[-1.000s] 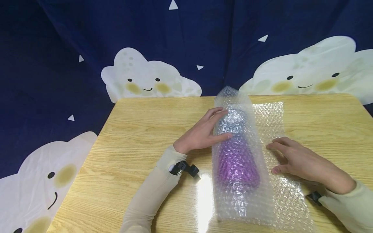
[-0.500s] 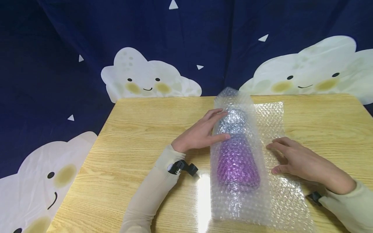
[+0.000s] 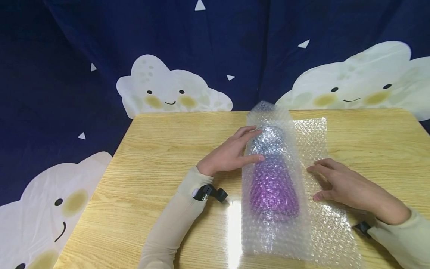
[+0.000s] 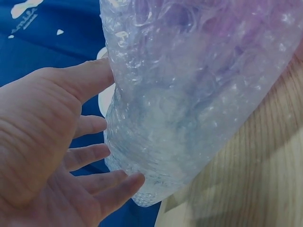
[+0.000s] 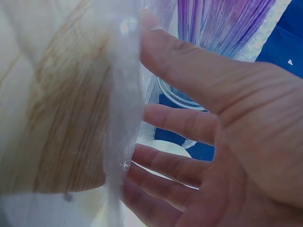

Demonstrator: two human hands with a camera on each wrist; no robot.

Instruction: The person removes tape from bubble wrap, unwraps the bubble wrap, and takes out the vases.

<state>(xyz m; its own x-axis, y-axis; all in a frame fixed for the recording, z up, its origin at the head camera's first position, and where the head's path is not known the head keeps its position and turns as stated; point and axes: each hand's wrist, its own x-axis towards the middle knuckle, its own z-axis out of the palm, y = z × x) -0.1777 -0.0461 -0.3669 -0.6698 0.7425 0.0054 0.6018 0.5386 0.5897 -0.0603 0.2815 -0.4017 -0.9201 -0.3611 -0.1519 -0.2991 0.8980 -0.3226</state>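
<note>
A ribbed glass vase (image 3: 273, 186), purple at its wide near end and bluish at the far end, lies under a layer of bubble wrap (image 3: 279, 239). Its ribs and clear rim show uncovered from the side in the right wrist view. My left hand (image 3: 230, 153) rests on the left side of the wrapped vase, thumb and fingers spread against the film. To the right, my right hand (image 3: 349, 183) touches the flat part of the wrap, fingers slightly bent. In the right wrist view its fingertips (image 5: 137, 153) meet an upright-looking fold of film.
The bubble wrap's flat flap (image 3: 310, 136) spreads right of the vase on a wooden table (image 3: 168, 149). A dark blue cloth with white clouds (image 3: 168, 89) hangs behind the table. Each sleeve carries a small black wrist camera (image 3: 215, 193).
My left hand has shifted slightly left, and the upper layer of wrap over the vase has slid a little left with it. My right hand has stayed in place.
</note>
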